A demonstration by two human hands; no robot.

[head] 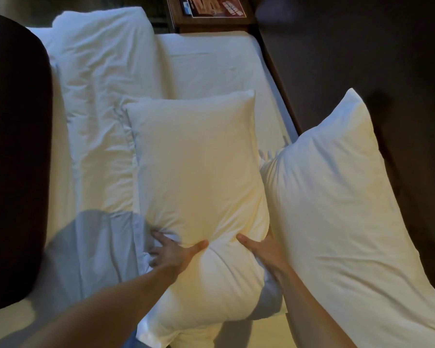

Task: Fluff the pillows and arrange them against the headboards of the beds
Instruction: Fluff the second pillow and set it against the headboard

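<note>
Left hand (172, 251): fingers spread, thumb pressed in, gripped the pillow (199, 177).
Right hand (260, 248): gripped the pillow's opposite side.

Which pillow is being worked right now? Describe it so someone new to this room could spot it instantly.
Start at the white bed filling the middle of the view. Two white pillows lie at its near end; the one meant is the middle pillow, lying lengthwise on the sheet. Unlike the right pillow, which overhangs the bed's edge untouched, it is pinched at its waist between the left hand and right hand.
</note>
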